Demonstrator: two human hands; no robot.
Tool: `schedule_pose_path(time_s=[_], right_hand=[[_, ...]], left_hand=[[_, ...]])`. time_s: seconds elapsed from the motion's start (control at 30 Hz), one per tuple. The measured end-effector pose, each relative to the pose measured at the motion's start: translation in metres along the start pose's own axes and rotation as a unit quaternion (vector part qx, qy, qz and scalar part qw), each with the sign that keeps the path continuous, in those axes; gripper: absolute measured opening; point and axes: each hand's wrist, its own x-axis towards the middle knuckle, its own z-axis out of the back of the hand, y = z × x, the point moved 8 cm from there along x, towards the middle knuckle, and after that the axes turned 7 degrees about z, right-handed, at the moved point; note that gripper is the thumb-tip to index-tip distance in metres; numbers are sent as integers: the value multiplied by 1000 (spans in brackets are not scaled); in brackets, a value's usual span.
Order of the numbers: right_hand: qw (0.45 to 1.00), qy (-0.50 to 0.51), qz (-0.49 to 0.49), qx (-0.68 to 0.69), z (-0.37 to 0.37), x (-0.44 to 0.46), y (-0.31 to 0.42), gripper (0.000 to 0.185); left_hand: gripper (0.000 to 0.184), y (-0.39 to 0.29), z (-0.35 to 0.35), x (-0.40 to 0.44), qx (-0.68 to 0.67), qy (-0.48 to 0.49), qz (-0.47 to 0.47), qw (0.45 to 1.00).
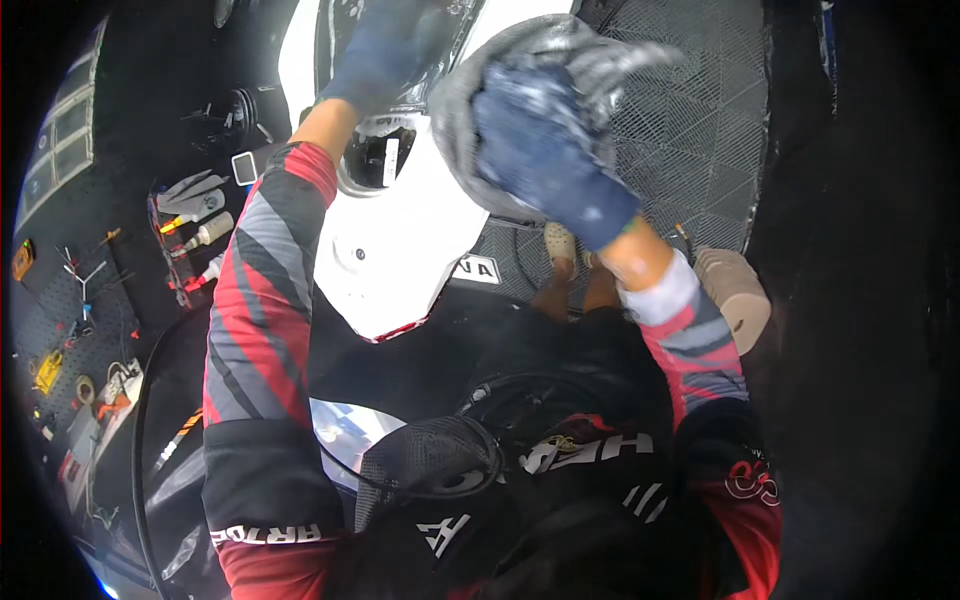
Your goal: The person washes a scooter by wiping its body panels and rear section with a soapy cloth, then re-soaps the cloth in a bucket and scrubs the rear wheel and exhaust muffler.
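My right hand [545,145], in a dark blue glove, grips a bunched grey cloth [455,125] to the right of a white motorcycle tail section [410,235]. One loose end of the cloth is blurred by motion. My left hand [375,65], gloved in the same blue, is over the dark, glossy top of the tail. Motion smears its fingers, so their pose and whether they hold anything cannot be made out. Below that hand, a round opening [378,160] with a white label inside shows in the white bodywork.
At left, bottles [210,232] stand in a rack near a pegboard [85,310] with tools. A beige roll [733,295] is at right, beside the grey textured floor mat [685,130]. A black hose [140,440] curves along the lower left.
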Motion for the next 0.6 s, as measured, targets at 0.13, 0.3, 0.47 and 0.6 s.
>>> schedule_pose_path(time_s=[0.13,0.3,0.47,0.6], right_hand=[[974,161,-101,123,19,26,-1,34],[988,24,2,152,21,18,-18,22],[998,26,10,-48,21,17,-2,16],[989,-91,54,-101,26,10,-5,17]], left_hand=[[43,4,5,2,-49,-9,-15,999],[43,-1,11,-1,-57,-18,-16,998],[42,1,13,0,-41,-4,-15,999],[40,10,3,-5,-25,-27,-7,999]])
